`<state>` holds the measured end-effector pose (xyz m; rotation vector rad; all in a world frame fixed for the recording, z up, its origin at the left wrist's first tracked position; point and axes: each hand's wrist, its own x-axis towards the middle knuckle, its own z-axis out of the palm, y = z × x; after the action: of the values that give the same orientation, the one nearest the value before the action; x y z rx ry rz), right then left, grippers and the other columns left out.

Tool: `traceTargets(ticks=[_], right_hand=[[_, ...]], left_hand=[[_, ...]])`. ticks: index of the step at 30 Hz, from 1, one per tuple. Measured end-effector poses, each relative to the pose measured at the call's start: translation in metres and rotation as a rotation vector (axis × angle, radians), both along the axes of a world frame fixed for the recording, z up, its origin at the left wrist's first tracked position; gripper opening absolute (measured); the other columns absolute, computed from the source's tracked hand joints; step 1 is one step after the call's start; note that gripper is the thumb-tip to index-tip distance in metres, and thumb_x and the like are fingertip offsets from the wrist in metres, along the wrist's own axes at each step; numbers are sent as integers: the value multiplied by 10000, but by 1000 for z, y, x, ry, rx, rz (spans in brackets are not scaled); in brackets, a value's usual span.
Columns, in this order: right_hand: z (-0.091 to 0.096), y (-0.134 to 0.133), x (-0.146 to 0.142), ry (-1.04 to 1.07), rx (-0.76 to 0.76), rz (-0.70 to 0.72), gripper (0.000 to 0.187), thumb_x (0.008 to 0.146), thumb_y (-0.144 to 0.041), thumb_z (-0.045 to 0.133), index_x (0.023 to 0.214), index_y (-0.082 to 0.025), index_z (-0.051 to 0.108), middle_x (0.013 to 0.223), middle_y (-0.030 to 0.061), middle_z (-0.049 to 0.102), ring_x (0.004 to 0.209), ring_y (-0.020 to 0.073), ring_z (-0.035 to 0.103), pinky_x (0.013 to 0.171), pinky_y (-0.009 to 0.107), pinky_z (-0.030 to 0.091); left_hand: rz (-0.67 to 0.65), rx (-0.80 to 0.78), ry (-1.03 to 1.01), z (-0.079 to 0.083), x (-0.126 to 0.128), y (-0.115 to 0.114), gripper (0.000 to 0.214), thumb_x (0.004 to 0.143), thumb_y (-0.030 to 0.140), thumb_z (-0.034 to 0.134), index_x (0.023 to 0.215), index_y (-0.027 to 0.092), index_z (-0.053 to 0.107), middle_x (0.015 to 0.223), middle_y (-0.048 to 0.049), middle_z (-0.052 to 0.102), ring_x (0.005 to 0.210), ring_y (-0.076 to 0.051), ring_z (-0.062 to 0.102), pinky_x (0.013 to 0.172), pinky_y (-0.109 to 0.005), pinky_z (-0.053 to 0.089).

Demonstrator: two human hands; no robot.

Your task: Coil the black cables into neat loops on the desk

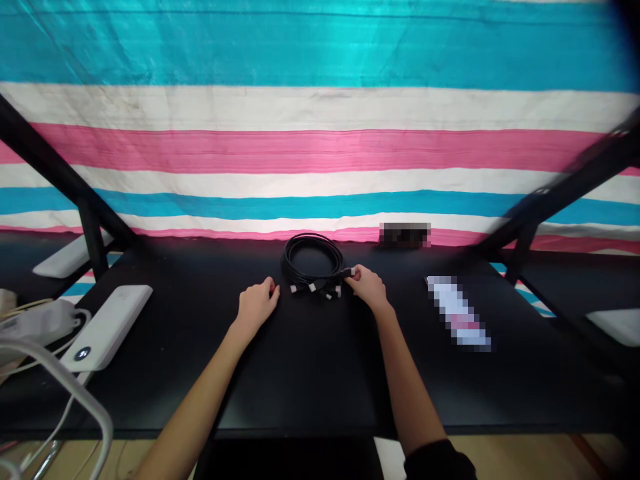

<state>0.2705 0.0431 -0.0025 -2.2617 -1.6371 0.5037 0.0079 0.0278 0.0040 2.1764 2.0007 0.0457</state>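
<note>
A coil of black cables [287,264] lies on the black table, with several plugs with pale metal ends [313,287] gathered at its near side. My right hand [369,287] is at the coil's right edge, its thumb and fingers pinching a black cable plug [347,273]. To the left of the coil, apart from it, my left hand [255,307] rests on the table with its fingers loosely curled in. Nothing shows in the left hand, though its palm side is hidden.
A white power bank [113,327] lies at the left beside white cables [95,400] and a white power strip [43,323]. To the right is a pixelated phone-like object [456,313]. A blurred dark object [404,235] sits at the back before the striped sheet [320,150].
</note>
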Motion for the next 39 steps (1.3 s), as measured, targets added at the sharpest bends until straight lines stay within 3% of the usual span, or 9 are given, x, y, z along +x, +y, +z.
traceTargets(ticks=[14,22,28,32,36,39], right_hand=[[0,0,0,44,13,1,177,751,-391,568,712,-219,557,682,-2,647,623,155,599,535,235,290],[-5,0,6,204,131,-36,126,681,-332,647,711,-218,601,599,-35,625,529,131,590,541,230,338],[-9,4,10,446,403,-190,156,711,-341,613,754,-192,596,681,10,645,568,151,628,598,260,447],[-2,10,6,684,612,-313,320,733,-503,546,774,-186,534,704,33,619,643,166,639,611,271,501],[11,11,2,949,694,-351,425,750,-607,444,575,-227,370,495,-47,440,476,111,530,539,251,497],[21,8,3,1129,695,-310,483,766,-593,426,513,-231,232,431,-83,270,371,73,377,419,209,424]], left_hand=[[11,-8,-7,2,1,0,321,898,432,325,915,207,553,801,-84,670,786,-245,636,644,-304,404],[5,-3,-2,1,0,0,322,899,428,321,918,206,554,803,-89,671,790,-254,637,635,-305,405],[5,-7,3,1,1,0,325,900,430,319,930,211,558,810,-88,674,800,-248,638,659,-306,411],[8,-6,7,1,1,0,323,899,429,320,917,211,558,798,-87,674,789,-248,639,649,-303,410],[4,-2,7,0,1,0,318,899,428,320,910,213,555,790,-87,673,780,-249,639,650,-307,413],[-2,4,4,-1,1,0,312,899,425,322,898,214,552,786,-86,673,774,-250,639,647,-307,413]])
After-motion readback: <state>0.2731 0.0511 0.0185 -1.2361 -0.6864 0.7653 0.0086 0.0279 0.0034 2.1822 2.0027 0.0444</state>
